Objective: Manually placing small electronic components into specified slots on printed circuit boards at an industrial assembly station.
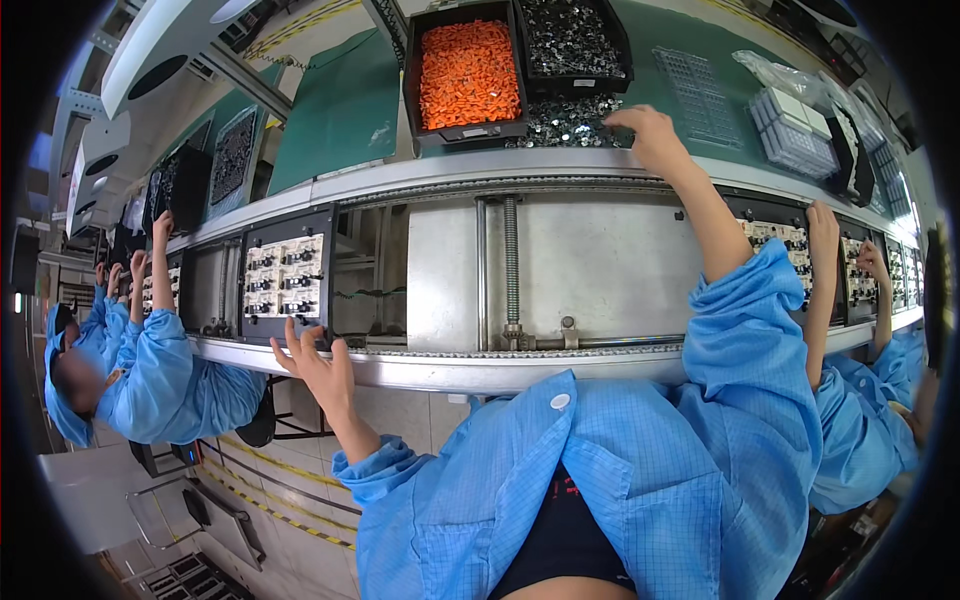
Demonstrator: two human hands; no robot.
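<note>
My left hand [322,372] is over the near rail of the line, its fingers spread and nothing visible in them. Its fingertips are at the near edge of a black tray [252,330] that carries several cream-coloured boards with black parts [298,275]. Stretched across the line, my right hand [655,140] is at the right end of a loose pile of small shiny metal pieces [565,122]. The index finger points left at these pieces, apart from the thumb, and I see nothing held. The other fingers are partly hidden.
A black bin of small orange parts [470,75] stands beside a bin of dark shiny pieces [572,40]. Clear plastic trays [695,95] lie on the green mat [335,125]. A co-worker's arm [823,270] is close on my right; another person [165,370] works at the left.
</note>
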